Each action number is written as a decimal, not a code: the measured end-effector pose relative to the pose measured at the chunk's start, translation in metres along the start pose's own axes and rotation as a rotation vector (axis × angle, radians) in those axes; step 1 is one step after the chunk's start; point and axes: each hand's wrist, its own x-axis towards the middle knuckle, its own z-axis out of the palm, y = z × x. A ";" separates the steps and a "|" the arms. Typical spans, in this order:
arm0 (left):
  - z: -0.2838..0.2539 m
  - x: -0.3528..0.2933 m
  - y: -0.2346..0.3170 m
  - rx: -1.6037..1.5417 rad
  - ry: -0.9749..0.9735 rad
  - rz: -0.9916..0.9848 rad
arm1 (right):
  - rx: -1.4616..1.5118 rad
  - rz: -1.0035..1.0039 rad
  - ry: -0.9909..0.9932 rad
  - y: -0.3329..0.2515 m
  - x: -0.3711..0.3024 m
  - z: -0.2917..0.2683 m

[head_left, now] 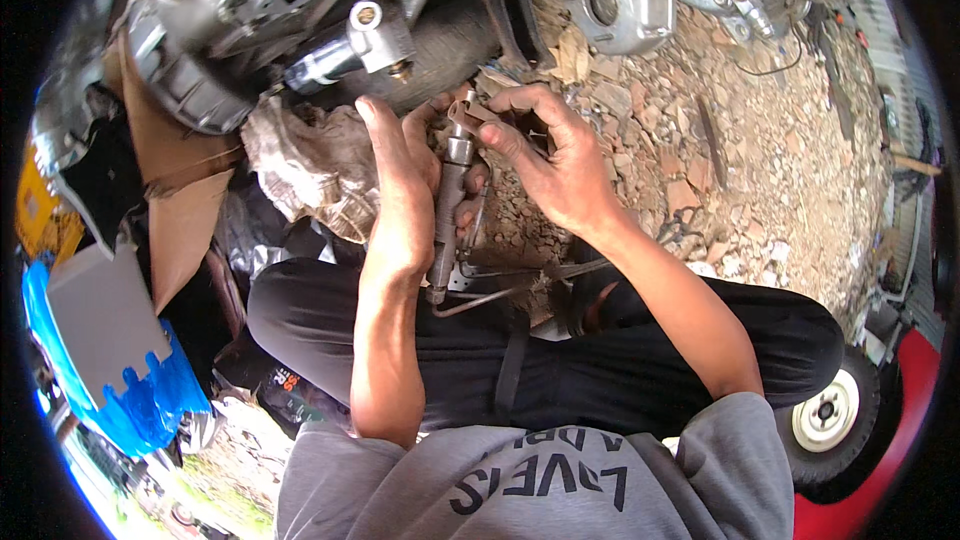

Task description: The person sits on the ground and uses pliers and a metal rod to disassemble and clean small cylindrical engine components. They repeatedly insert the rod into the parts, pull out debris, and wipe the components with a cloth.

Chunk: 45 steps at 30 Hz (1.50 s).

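Note:
A long grey metal cylinder (450, 202) with a shiny collar stands nearly upright between my hands, over my lap. My left hand (405, 180) is closed on it; the thumb points up, and fingertips show on the cylinder's right side. At its upper end is a small brownish metal piece (468, 114). The thumb and fingers of my right hand (555, 155) pinch that piece; part of it is hidden by the fingers. A thin bent metal pipe (485, 300) runs rightward from near the cylinder's lower end.
A dirty cloth (315, 165) lies left of my left hand. Large metal machine parts (290, 10) stand beyond it, with a silver housing (612, 0) farther right. Broken stones and rubble (740, 160) cover the ground at right. Cardboard (185, 210) and a blue bag (150, 400) are at left.

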 end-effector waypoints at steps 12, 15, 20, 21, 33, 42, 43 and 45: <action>-0.043 -0.056 -0.002 0.281 0.124 0.351 | -0.042 -0.503 -0.043 -0.035 0.006 0.047; -0.046 -0.059 -0.006 0.263 0.129 0.464 | -0.021 -0.684 -0.031 -0.016 0.011 0.049; -0.048 -0.074 -0.009 0.279 0.154 0.526 | 0.025 -0.704 -0.056 -0.049 0.007 0.063; -0.048 -0.075 -0.010 0.298 0.177 0.543 | 0.030 -0.731 -0.061 -0.041 0.006 0.063; -0.054 -0.102 0.000 0.349 0.333 0.551 | 0.036 -0.830 -0.092 -0.015 0.010 0.078; -0.063 -0.100 -0.002 0.355 0.332 0.535 | 0.100 -0.787 -0.102 -0.041 0.004 0.081; -0.064 -0.100 -0.003 0.369 0.335 0.549 | 0.092 -0.775 -0.109 -0.044 0.002 0.083; -0.063 -0.099 -0.003 0.397 0.343 0.575 | 0.046 -0.767 -0.117 -0.050 0.000 0.085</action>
